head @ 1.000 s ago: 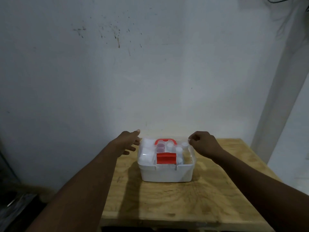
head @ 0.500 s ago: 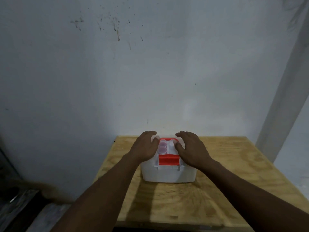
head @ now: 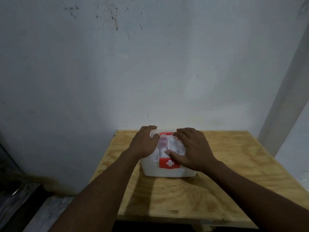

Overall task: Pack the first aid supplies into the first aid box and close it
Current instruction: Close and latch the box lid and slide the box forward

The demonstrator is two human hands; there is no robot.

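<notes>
Head view shows the white plastic first aid box (head: 167,171) at the middle of the pale plywood bench (head: 217,190), left hand (head: 143,143) and right hand (head: 192,149) both laid flat, fingers spread, on its clear lid (head: 173,144) above the red cross-marked latch (head: 169,163), likely pressing it shut.

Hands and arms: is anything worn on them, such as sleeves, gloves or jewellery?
Nothing worn shows. The left hand and right hand are bare, without gloves, rings or a watch; the left forearm and right forearm are bare, no sleeve in view.
</notes>
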